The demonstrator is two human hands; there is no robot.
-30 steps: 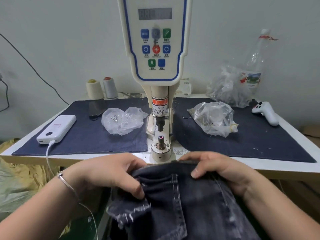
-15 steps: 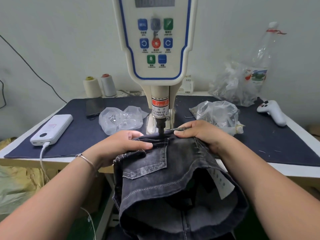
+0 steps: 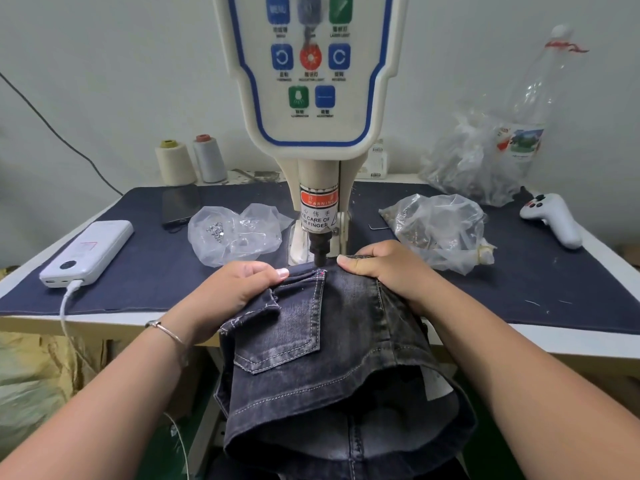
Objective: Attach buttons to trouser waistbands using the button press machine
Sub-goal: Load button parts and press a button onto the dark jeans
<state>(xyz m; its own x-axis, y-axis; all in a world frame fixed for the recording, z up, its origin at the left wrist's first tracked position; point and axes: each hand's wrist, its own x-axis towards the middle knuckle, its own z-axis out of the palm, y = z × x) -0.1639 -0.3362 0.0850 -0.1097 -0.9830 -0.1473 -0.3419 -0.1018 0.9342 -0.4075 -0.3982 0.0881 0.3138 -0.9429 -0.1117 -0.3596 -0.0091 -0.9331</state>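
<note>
Dark grey denim trousers (image 3: 332,358) lie with their waistband under the black punch (image 3: 319,252) of the cream button press machine (image 3: 311,98). A small red light dot shows on the waistband just below the punch. My left hand (image 3: 239,289) pinches the waistband to the left of the punch, thumb on top. On the right of the punch my right hand (image 3: 388,271) grips the waistband, thumb pointing toward the punch. The lower die is hidden beneath the cloth.
A dark cloth mat (image 3: 145,271) covers the table. On it lie a white power bank (image 3: 88,252) with cable, a phone (image 3: 180,206), two plastic bags of metal parts (image 3: 239,233) (image 3: 436,230) and a white controller (image 3: 554,220). Thread cones (image 3: 188,161) and a bottle (image 3: 533,109) stand at the back.
Both hands lifted the trousers from the table's front edge and slid the waistband forward under the punch, covering the lower die. The view has come closer to the machine.
</note>
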